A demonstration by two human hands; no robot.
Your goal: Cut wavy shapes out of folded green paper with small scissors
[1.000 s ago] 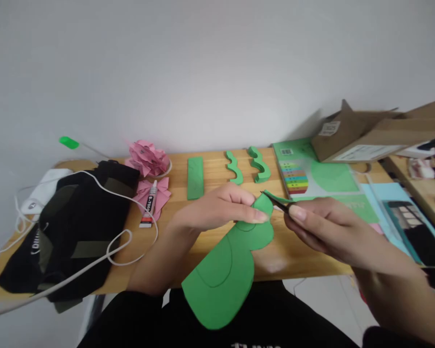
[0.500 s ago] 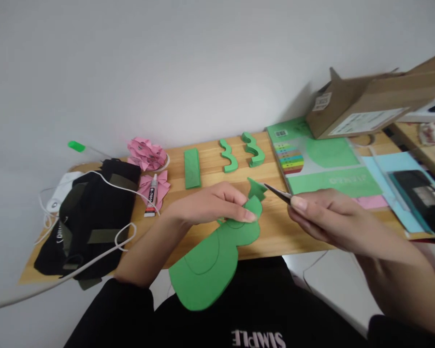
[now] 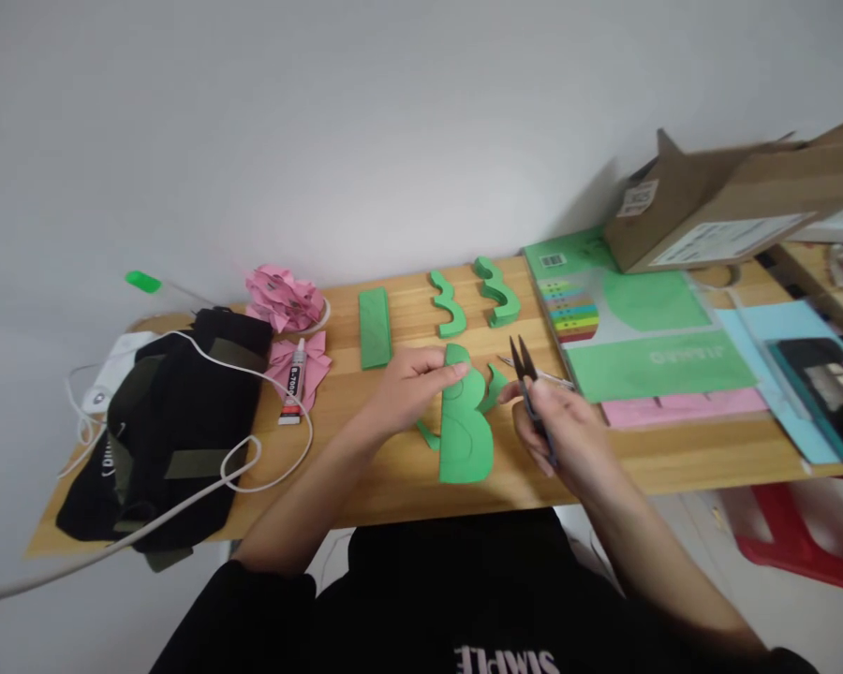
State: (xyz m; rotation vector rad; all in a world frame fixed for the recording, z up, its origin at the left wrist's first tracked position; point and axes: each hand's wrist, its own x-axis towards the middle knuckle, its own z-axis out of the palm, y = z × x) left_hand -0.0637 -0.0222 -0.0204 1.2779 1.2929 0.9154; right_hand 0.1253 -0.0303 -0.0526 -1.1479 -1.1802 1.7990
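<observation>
My left hand (image 3: 418,386) pinches the upper left edge of a green paper piece (image 3: 469,445), with a straight left side, a rounded lobed right side and a drawn curved line. My right hand (image 3: 558,426) is wrapped round dark thread snips (image 3: 530,379), whose two blades point up and away from me, slightly apart. The snips stand to the right of the paper, not touching it. A green paper scrap (image 3: 493,388) lies between the paper and my right hand. On the table beyond the snips lies a thin pen-like tool (image 3: 554,380), partly hidden.
At the back of the wooden table (image 3: 407,496) are a green folded strip (image 3: 375,328) and two wavy green pieces (image 3: 450,304). On the left are pink paper (image 3: 285,298), a glue tube (image 3: 293,382), a black bag (image 3: 175,421) and white cable. A green paper pack (image 3: 660,328) and cardboard box (image 3: 731,201) stand right.
My left hand has turned the green paper upright and moved it away from me over the table. My right hand has come left and lower, with the snips now pointing up.
</observation>
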